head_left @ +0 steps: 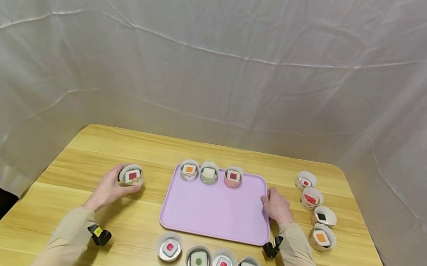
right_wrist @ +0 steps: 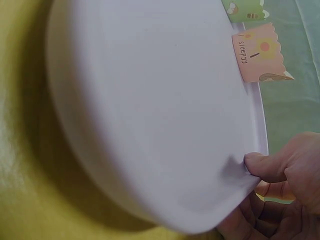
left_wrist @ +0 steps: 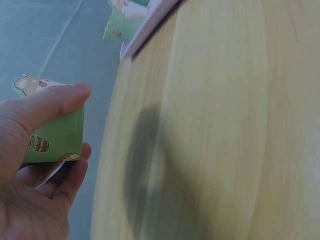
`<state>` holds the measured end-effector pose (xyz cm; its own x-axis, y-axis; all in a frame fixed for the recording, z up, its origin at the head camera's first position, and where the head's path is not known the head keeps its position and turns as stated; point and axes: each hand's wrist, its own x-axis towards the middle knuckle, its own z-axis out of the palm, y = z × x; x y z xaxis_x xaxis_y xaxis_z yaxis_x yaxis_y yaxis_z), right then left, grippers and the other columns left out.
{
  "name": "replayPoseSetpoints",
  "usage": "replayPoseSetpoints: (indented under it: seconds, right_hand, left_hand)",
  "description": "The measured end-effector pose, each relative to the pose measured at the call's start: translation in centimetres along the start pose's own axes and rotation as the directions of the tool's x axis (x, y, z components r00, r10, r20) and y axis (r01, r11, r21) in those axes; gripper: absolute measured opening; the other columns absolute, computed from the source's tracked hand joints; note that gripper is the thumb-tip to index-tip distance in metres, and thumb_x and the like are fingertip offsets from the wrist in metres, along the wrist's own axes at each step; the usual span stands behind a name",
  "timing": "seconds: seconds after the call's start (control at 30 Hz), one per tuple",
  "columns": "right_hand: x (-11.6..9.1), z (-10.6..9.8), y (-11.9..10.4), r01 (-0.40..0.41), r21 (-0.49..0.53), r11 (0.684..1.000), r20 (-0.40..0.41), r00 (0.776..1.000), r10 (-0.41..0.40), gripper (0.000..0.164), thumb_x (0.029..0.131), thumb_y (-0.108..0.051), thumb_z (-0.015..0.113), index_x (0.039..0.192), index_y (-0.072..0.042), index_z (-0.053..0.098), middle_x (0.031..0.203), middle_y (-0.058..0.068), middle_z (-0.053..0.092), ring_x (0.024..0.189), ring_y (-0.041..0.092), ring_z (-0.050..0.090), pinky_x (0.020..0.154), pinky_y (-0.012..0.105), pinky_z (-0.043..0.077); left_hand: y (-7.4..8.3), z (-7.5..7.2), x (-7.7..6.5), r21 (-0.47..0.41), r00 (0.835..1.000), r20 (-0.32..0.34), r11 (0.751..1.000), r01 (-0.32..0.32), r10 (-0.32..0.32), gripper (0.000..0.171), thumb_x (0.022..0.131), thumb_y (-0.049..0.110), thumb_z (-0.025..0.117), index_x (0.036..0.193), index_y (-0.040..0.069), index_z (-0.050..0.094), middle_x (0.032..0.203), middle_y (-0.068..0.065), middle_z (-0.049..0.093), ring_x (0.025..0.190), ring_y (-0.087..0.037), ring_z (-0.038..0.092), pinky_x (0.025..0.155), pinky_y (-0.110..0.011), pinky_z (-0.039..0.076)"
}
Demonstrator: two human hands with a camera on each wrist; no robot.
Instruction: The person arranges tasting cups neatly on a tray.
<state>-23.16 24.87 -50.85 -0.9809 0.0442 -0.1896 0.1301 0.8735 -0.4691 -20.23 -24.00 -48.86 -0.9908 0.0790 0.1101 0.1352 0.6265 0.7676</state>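
Observation:
My left hand (head_left: 110,187) grips a green paper baking cup (left_wrist: 62,131) with cartoon animal prints, thumb on one side and fingers beneath and behind. In the head view a white sushi-like piece with a dark red square (head_left: 132,176) sits inside it. The cup is held above the table, left of a lilac tray (head_left: 217,213). My right hand (head_left: 278,207) pinches the tray's right edge, its thumb (right_wrist: 262,167) over the rim and the fingers below. Along the tray's back rim stand an orange-topped cup (head_left: 189,171), a green cup (head_left: 209,173) and a pink cup (head_left: 233,178).
Several filled cups (head_left: 170,247) form a row on the wooden table (head_left: 126,250) before the tray's front edge. Another line of several cups (head_left: 321,238) runs along the right side. Grey-white fabric (head_left: 222,82) hangs behind and around the table.

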Motion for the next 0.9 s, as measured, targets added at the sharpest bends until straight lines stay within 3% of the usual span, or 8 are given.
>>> replayPoseSetpoints:
  seconds: [0.27, 0.5, 0.9]
  right_hand:
    - [0.1, 0.0, -0.1, -0.001, 0.001, 1.000, 0.003, 1.000, 0.001, 0.025, 0.103, -0.020, 0.050, 0.116, 0.002, 0.050, 0.101, 0.023, 0.064, 0.089, 0.035, 0.061, 0.079, 0.048, 0.050]
    - [0.1, 0.0, -0.1, -0.018, 0.002, 1.000, 0.014, 1.000, 0.018, 0.025, 0.103, -0.021, 0.050, 0.115, 0.001, 0.050, 0.099, 0.022, 0.063, 0.088, 0.034, 0.061, 0.075, 0.045, 0.050]
    - [0.2, 0.0, 0.0, -0.009, -0.006, 1.000, 0.011, 1.000, 0.009, 0.025, 0.103, -0.021, 0.050, 0.114, 0.001, 0.050, 0.100, 0.023, 0.064, 0.088, 0.035, 0.061, 0.075, 0.045, 0.052]
  left_hand:
    - [1.3, 1.4, 0.5, -0.026, 1.000, 0.001, 0.999, -0.020, 0.020, 0.070, 0.082, 0.018, 0.084, 0.137, -0.006, 0.048, 0.127, -0.027, 0.063, 0.114, -0.037, 0.061, 0.098, -0.043, 0.049]
    - [3.0, 2.6, 1.0, -0.046, 1.000, 0.021, 0.999, -0.007, 0.008, 0.070, 0.081, 0.019, 0.085, 0.138, -0.001, 0.049, 0.128, -0.024, 0.064, 0.113, -0.034, 0.062, 0.099, -0.045, 0.051]
    - [5.5, 4.6, 2.0, -0.080, 0.995, 0.061, 0.994, -0.073, 0.078, 0.069, 0.078, 0.015, 0.085, 0.136, 0.000, 0.051, 0.122, -0.021, 0.067, 0.112, -0.035, 0.063, 0.101, -0.053, 0.050]
